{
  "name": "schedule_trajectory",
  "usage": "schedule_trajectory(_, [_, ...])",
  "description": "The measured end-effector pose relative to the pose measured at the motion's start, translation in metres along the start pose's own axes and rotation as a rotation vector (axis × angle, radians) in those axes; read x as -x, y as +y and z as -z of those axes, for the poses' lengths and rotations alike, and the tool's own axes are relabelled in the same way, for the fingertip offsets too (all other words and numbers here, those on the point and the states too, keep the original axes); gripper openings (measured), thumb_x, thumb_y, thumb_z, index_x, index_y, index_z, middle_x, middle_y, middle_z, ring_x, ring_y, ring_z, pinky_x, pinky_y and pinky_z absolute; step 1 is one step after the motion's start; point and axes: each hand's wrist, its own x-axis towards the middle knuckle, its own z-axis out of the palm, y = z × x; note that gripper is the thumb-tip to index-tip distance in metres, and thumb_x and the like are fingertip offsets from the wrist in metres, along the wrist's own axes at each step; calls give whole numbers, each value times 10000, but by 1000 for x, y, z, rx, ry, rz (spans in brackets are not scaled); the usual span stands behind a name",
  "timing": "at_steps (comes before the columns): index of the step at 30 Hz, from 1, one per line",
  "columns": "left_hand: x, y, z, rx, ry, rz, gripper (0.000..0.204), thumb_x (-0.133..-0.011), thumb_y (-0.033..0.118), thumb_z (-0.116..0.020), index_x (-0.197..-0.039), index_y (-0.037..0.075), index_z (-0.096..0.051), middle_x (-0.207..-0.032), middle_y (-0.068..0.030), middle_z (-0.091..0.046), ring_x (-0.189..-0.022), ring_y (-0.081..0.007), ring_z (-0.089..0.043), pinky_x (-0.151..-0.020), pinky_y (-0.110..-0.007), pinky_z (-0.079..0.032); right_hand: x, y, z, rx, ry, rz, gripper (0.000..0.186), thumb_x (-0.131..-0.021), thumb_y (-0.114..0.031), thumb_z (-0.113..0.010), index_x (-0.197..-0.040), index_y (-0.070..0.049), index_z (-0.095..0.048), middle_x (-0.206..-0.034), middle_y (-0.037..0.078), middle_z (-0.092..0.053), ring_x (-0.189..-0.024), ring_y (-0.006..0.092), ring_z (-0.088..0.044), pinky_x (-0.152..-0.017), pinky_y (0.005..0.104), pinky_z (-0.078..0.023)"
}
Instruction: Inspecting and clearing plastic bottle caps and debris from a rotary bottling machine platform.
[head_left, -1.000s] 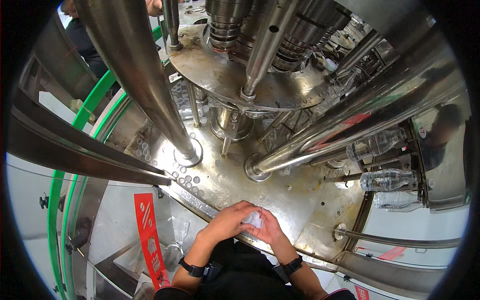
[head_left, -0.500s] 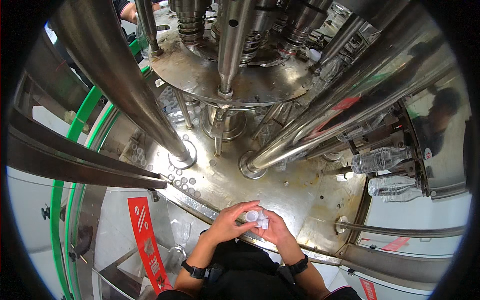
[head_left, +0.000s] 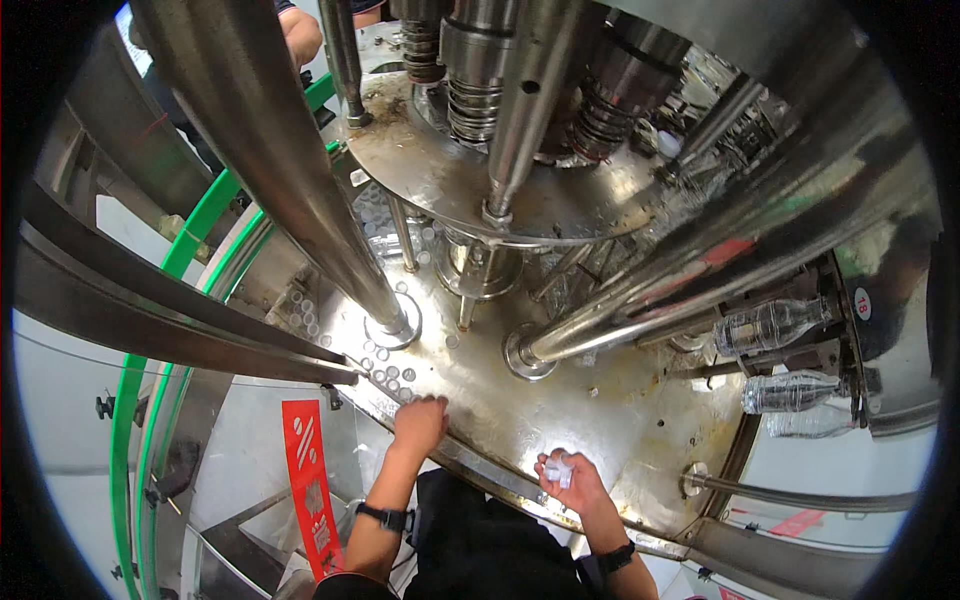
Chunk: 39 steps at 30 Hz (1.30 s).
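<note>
Small translucent plastic caps [head_left: 559, 472] rest in my right hand [head_left: 578, 484], its fingers curled round them above the front edge of the metal machine deck [head_left: 520, 420]. My left hand [head_left: 422, 426] is over the deck's front edge, farther left. Its back is turned up and its fingers are bent under; whatever they hold, if anything, is hidden. Just beyond these fingers lies a group of loose round caps [head_left: 392, 372] on the deck. Dark bands circle both wrists.
Thick steel posts [head_left: 395, 315] rise from the deck beneath a round metal plate [head_left: 480, 215]. Clear bottles [head_left: 790, 392] sit sideways in holders at the right. A curved green rail [head_left: 185, 245] runs along the left. Another person's arm [head_left: 300, 38] shows at the top left.
My hands have come apart. The left has moved left toward the loose caps, while the right has shifted right with the plastic caps in it. The whole view has shifted slightly.
</note>
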Motion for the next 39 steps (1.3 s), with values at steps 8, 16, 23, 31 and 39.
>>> schedule_trajectory(8, [-137,-35,-77,159,302,192,365,-766,214,-671,-1084,91,-540,-1023,-127,-556,-956,-307,-572,-767,-426,-496,13,14,10,223,63,-41,123,-742,-44,-567,-864,-39,-582,-1073,170,-562,-968,296,-559,-656,360,-477])
schedule_trajectory(16, [-133,-53,-91,1003,247,131,289,-827,120,-647,-1098,72,-559,-939,-81,-630,-770,-196,-626,-656,-316,-506,13,10,-17,381,168,-89,115,-795,-151,-584,-865,-59,-589,-1072,127,-588,-950,279,-594,-643,324,-502])
schedule_trajectory(23, [-34,-6,-23,1858,-123,12,350,-870,121,-627,-1180,30,-494,-992,-34,-613,-850,-124,-601,-752,-254,-485,-6,11,-34,363,135,-97,231,-903,-275,-516,-867,-60,-593,-1095,138,-576,-947,289,-593,-651,299,-519])
schedule_trajectory(31, [32,53,33,836,-102,-545,303,-804,196,-688,-1064,89,-575,-950,-23,-569,-937,-165,-553,-824,-316,-427,-42,32,-39,497,170,-114,419,-966,-440,-368,-1133,-98,-543,-1073,79,-609,-959,212,-589,-763,315,-481])
schedule_trajectory(39, [-27,30,30,982,-119,-481,313,-820,270,-640,-1082,107,-590,-901,-94,-557,-871,-289,-565,-778,-393,-449,-38,19,4,135,19,-250,596,-927,-546,-317,-808,-37,-604,-1174,211,-523,-1051,407,-539,-654,417,-520])
